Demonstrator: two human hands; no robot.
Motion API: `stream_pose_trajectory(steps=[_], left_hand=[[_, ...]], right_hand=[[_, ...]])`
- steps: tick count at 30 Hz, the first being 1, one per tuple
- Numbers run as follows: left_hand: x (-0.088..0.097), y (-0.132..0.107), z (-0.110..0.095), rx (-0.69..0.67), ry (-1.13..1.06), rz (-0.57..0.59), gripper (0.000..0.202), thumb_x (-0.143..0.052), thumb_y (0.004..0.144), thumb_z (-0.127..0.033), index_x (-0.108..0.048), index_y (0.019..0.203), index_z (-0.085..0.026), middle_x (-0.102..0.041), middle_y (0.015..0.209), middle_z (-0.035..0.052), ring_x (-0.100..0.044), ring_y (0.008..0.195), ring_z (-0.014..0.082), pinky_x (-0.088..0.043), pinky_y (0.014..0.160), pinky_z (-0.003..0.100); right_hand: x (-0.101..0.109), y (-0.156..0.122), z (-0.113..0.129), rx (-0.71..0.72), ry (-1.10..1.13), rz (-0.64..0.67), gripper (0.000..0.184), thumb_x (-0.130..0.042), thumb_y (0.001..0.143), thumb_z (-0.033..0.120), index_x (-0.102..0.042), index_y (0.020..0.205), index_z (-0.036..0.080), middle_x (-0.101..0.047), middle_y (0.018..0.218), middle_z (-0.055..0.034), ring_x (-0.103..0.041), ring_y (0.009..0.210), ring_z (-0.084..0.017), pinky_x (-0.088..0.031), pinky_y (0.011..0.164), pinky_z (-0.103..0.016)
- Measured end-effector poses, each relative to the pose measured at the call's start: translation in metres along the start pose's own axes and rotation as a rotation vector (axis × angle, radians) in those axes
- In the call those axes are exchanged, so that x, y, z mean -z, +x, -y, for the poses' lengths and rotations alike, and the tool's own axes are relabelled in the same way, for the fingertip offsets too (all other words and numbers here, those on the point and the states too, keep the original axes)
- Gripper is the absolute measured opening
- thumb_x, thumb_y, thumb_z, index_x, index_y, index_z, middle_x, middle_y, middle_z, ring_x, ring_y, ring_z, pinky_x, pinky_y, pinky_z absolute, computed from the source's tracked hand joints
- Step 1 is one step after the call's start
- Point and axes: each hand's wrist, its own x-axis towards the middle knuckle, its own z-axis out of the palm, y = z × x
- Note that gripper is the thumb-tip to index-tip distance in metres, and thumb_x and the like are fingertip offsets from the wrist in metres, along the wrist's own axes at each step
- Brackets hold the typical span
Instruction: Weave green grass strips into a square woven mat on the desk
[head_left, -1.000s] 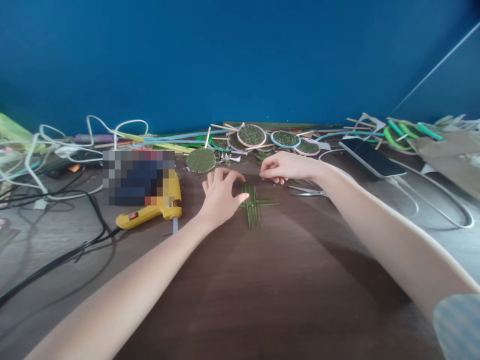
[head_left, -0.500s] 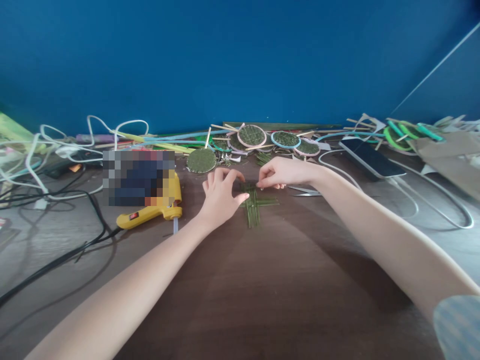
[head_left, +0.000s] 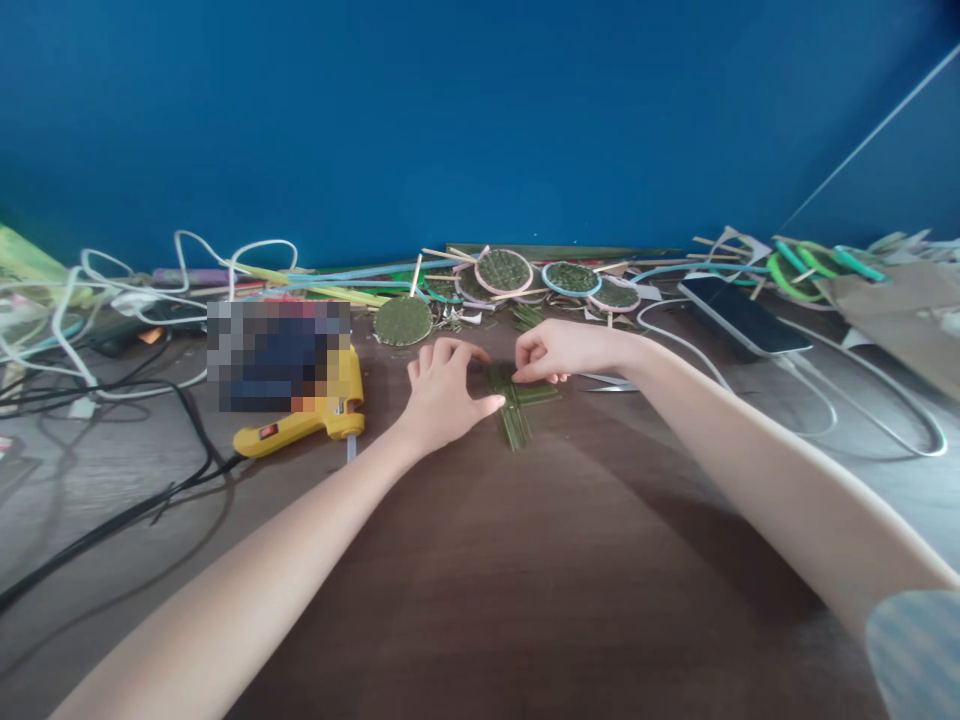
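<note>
on the brown tabletop (head_left: 525,560), narrow green strips (head_left: 516,425) lie crossed

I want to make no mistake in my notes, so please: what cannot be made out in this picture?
All in the head view:
Strips: left side covered by the left hand.
Right hand: whether it pinches a strip is too small to tell.
Scissors: handles behind the right arm.
Glue gun: partly hidden by blurred blocks.
Cardboard: cut off by the right edge.
</note>
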Motion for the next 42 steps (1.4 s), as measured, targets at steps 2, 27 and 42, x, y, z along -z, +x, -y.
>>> stream_pose_trajectory(steps=[2,27,42], left_hand=[[-0.001,0.0,0.002,-0.007,0.002,-0.002,0.041,-0.066,0.067,-0.037,-0.053,0.103,-0.023,-0.046,0.108,0.0047,-0.036,0.11,0.0272,-0.029,0.093,0.043],[0.001,0.0,0.002,-0.016,-0.048,-0.004,0.023,-0.07,0.067,-0.038,-0.06,0.077,-0.02,-0.051,0.1,0.0021,-0.04,0.107,0.0237,-0.029,0.092,0.041],[0.002,0.0,-0.001,-0.022,-0.026,0.001,0.023,-0.069,0.068,-0.036,-0.057,0.077,-0.019,-0.053,0.097,0.0022,-0.041,0.104,0.0241,-0.03,0.09,0.041]], right_hand=[[0.0,0.0,-0.001,0.026,0.006,0.01,0.016,-0.061,0.069,0.031,-0.056,0.069,0.016,-0.054,0.054,0.0014,-0.047,0.049,-0.008,-0.037,0.048,-0.022],[0.004,0.002,-0.01,0.049,-0.004,0.055,0.017,-0.063,0.067,0.034,-0.058,0.068,0.017,-0.052,0.055,0.0024,-0.043,0.049,-0.008,-0.034,0.047,-0.022],[0.003,0.002,-0.009,0.012,-0.011,0.051,0.019,-0.063,0.066,0.036,-0.059,0.07,0.018,-0.053,0.057,0.0019,-0.044,0.05,-0.008,-0.034,0.048,-0.023]])
